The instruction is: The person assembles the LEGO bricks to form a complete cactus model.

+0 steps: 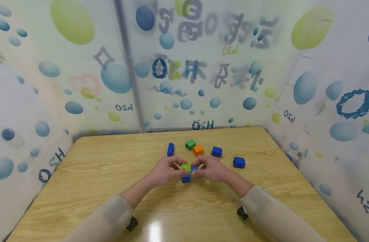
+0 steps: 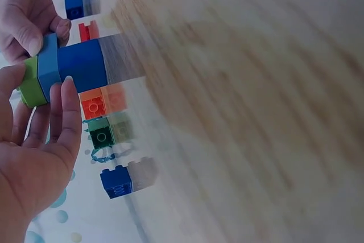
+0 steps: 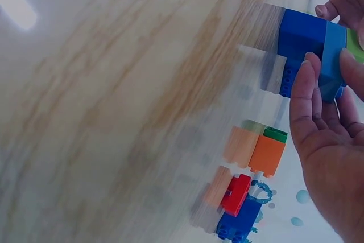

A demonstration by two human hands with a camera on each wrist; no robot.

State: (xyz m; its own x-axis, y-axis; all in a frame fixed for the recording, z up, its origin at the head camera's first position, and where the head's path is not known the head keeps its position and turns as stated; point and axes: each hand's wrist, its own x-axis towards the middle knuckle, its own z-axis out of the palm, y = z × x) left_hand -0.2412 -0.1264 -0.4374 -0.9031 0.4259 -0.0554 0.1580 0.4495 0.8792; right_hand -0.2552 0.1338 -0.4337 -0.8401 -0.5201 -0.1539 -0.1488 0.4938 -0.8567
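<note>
Between the two hands stands a small stack of toy building bricks. At its base on the table is a dark blue brick (image 1: 186,178), with a lighter blue brick (image 3: 333,64) over it and a lime green brick (image 1: 185,166) on top. The left hand (image 1: 167,171) pinches the lime green brick, thumb on the near side, its fingertips reaching down along the stack in the left wrist view. From the other side, the right hand (image 1: 213,169) grips the lighter blue brick, which sticks out to the right past the green one.
Behind the stack lie a long blue brick (image 1: 170,149), a green brick (image 1: 190,145) and an orange brick (image 1: 198,150). Two more blue bricks (image 1: 216,151) sit to the right. A red brick (image 3: 236,193) is mostly hidden behind the right hand in the head view. Patterned curtains surround the wooden table (image 1: 96,168).
</note>
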